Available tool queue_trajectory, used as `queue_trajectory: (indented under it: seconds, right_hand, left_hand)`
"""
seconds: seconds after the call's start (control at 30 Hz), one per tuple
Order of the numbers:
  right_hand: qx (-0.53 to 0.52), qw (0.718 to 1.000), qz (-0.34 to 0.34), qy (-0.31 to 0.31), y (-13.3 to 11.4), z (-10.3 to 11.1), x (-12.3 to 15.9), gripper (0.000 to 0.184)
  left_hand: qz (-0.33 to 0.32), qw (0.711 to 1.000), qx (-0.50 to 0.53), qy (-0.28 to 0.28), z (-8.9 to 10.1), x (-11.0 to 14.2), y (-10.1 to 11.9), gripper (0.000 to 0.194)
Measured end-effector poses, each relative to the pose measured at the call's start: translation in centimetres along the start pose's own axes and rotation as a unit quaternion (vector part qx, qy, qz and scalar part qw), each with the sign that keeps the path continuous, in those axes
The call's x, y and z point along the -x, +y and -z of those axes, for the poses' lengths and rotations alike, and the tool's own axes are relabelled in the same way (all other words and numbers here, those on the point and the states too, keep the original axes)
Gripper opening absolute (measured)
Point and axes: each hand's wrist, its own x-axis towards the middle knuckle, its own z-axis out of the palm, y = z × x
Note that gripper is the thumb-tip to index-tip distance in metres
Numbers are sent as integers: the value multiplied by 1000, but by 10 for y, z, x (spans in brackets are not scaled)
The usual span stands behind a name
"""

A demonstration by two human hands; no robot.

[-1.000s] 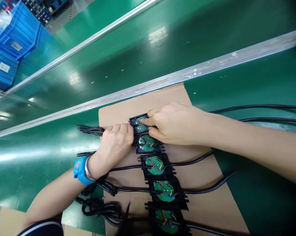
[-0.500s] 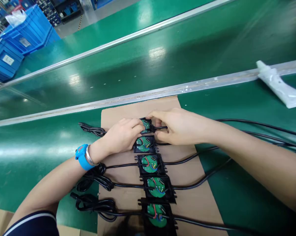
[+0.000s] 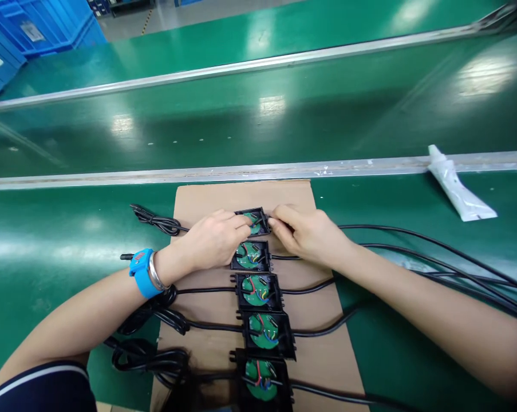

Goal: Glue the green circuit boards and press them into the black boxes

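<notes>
Several black plastic housings, each with a round green circuit board and coloured wires, lie in a column on a cardboard sheet [image 3: 322,349]. My left hand [image 3: 215,237] grips the left side of the farthest housing [image 3: 264,224], its fingers curled over the edge and partly hiding the board. At that housing's right end, my right hand [image 3: 307,232] pinches the black cable [image 3: 395,229] between thumb and forefinger. Just nearer to me is a second housing [image 3: 250,255], close beneath my left fingers. Another housing [image 3: 258,292] follows, with cables leaving both sides.
Coiled black cables [image 3: 155,220] lie left of the cardboard, some behind my left forearm. A white tube [image 3: 460,189] rests at the right against the metal rail [image 3: 370,165]. Blue crates [image 3: 39,28] stand at the far left. More cables run off to the right.
My right hand has closed from a looser grasp into a tight pinch at the housing's cable entry. My left hand stays on the same housing. The camera view has turned slightly.
</notes>
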Motion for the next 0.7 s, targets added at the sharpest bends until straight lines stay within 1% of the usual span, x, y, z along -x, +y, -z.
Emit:
queue_trajectory:
  seconds: [0.07,0.17,0.23,0.33,0.37,0.43,0.47,0.53,0.63,0.7]
  right_hand:
    - [2,1000,-4,-15,2,-2,1,24]
    - [17,997,-6,-82,3,5,-2,25]
    - [34,992,-11,-122,2,13,-7,25]
    - [95,981,-26,-166,-2,19,-14,27]
    - [117,976,-23,-182,-4,20,-16,27]
    - [152,966,2,-207,-8,18,-18,25]
    - [166,963,18,-212,-9,17,-18,25]
    - [186,962,39,-196,-9,14,-17,28]
    - [183,972,46,-140,-5,8,-10,31]
    - [140,984,39,-100,2,4,-7,32]
  left_hand:
    - [5,1000,-1,0,0,0,1,18]
    - [26,1000,-4,-7,1,0,4,22]
    - [39,999,-1,-9,3,0,6,28]
    - [35,999,4,-19,4,-2,8,39]
    - [33,999,5,-22,4,-3,9,41]
    - [41,999,3,-26,5,-6,10,41]
    - [50,998,0,-27,5,-8,11,40]
    - [66,997,-8,-29,5,-10,12,38]
    - [69,997,-1,-29,5,-8,13,39]
    - [72,997,8,-22,4,-5,12,42]
